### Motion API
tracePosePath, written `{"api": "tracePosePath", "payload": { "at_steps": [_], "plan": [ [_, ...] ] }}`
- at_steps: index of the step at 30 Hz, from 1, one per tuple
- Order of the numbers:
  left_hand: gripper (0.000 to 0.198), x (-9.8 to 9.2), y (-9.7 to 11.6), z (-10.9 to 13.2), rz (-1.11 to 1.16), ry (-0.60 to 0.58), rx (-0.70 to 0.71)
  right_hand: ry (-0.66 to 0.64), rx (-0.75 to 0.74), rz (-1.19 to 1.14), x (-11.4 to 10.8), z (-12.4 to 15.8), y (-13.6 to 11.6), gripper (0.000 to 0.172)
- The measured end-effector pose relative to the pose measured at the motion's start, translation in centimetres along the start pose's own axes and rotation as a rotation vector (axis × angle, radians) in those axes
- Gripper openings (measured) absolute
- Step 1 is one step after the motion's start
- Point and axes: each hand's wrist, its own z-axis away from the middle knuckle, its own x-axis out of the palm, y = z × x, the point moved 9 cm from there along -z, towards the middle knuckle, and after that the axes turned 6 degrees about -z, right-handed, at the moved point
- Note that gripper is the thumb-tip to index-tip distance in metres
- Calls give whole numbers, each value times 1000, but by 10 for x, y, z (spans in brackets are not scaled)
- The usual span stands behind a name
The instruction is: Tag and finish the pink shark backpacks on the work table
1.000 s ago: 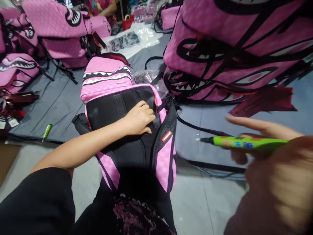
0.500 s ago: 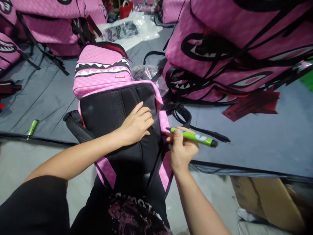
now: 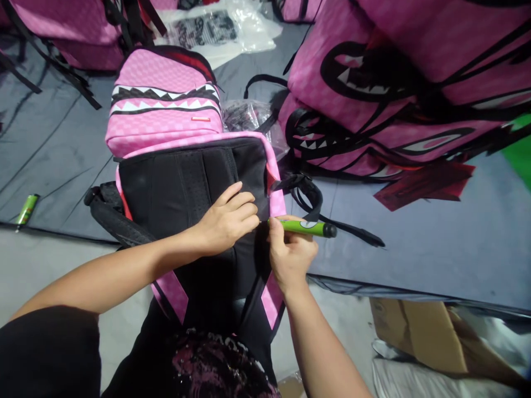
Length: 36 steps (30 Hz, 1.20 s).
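A pink backpack (image 3: pixel 166 119) with a shark-teeth print lies on a grey mat, its black padded back panel (image 3: pixel 182 182) facing up and its lower end hanging toward me. My left hand (image 3: pixel 227 218) rests on that panel near its right edge, fingers curled and pressing the fabric. Close beside it, my right hand (image 3: pixel 290 254) grips a green pen-shaped tool (image 3: pixel 302 227), whose tip touches the pack's right edge next to my left fingertips. A black strap (image 3: pixel 309 193) loops off the pack's right side.
A stack of larger pink backpacks (image 3: pixel 406 83) fills the upper right, and more lie at the upper left. A red sheet (image 3: pixel 423 182) lies on the grey mat (image 3: pixel 435 249). A green lighter-like item (image 3: pixel 25 209) lies at far left. Cardboard (image 3: pixel 418 331) sits lower right.
My right hand swung in from the far right with the green tool and now has its tip at the pack's right edge. The left hand stayed on the black panel.
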Motion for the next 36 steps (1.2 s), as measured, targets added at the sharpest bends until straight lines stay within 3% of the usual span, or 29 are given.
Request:
{"api": "tracePosePath", "payload": {
  "at_steps": [36],
  "plan": [
    [15,4,-2,-1,18,-43,6,-24,26,8,7,-6,-2,39]
  ]
}}
